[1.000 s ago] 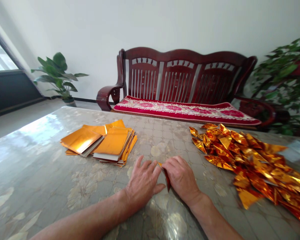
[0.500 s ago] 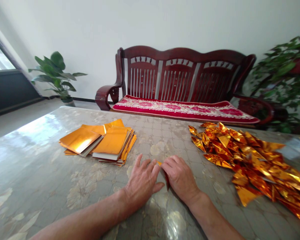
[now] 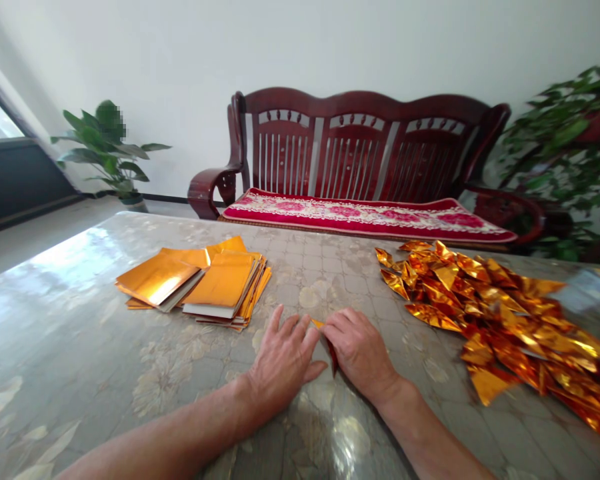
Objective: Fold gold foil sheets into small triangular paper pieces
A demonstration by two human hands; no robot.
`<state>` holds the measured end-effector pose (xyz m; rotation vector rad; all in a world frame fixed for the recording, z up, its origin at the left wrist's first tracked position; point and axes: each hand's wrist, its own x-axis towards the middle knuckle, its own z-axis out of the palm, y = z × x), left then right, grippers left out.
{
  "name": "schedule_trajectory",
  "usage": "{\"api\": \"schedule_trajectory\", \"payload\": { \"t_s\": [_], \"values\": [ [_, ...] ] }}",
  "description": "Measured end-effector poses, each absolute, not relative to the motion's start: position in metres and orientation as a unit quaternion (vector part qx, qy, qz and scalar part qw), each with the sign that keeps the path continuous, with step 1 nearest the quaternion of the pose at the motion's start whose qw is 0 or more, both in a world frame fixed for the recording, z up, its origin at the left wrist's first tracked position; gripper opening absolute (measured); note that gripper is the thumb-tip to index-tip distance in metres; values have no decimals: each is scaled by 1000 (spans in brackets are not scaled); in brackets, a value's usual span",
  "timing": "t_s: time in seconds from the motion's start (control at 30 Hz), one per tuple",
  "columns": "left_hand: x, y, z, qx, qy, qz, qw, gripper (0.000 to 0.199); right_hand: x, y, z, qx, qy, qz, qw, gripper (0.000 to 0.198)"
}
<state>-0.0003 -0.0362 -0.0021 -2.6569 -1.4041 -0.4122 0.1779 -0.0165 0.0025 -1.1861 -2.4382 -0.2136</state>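
A small piece of gold foil paper (image 3: 333, 359) lies folded on the table between my hands, mostly hidden; a strip of its edge and a gold tip show. My right hand (image 3: 361, 352) has its fingers curled over this paper, gripping it. On the other side, my left hand (image 3: 283, 359) lies with fingers spread, palm down, its index finger close to the paper's edge. Whether it touches the paper I cannot tell. Ahead of my left hand sits a stack of flat gold foil paper (image 3: 223, 280), with pale undersides showing. A heap of folded gold foil pieces (image 3: 485, 300) spreads to the right.
The table (image 3: 180, 407) has a glossy, flower-patterned cover. Past its far edge stands a dark red wooden bench (image 3: 360, 100) with a red floral cushion (image 3: 370, 215). A clear plastic item (image 3: 593, 293) lies at the right. Potted plants (image 3: 110, 153) flank the bench.
The view has shifted very slightly. Both hands keep nearly the same pose around the foil paper, and the stack and heap are unchanged.
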Motion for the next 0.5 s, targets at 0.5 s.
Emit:
{"api": "schedule_trajectory", "payload": {
  "t_s": [0.5],
  "values": [
    [0, -36, -3, -876, -459, -135, 60, 41, 180, -14, 2, -392, -891, -66, 219, 16]
  ]
}}
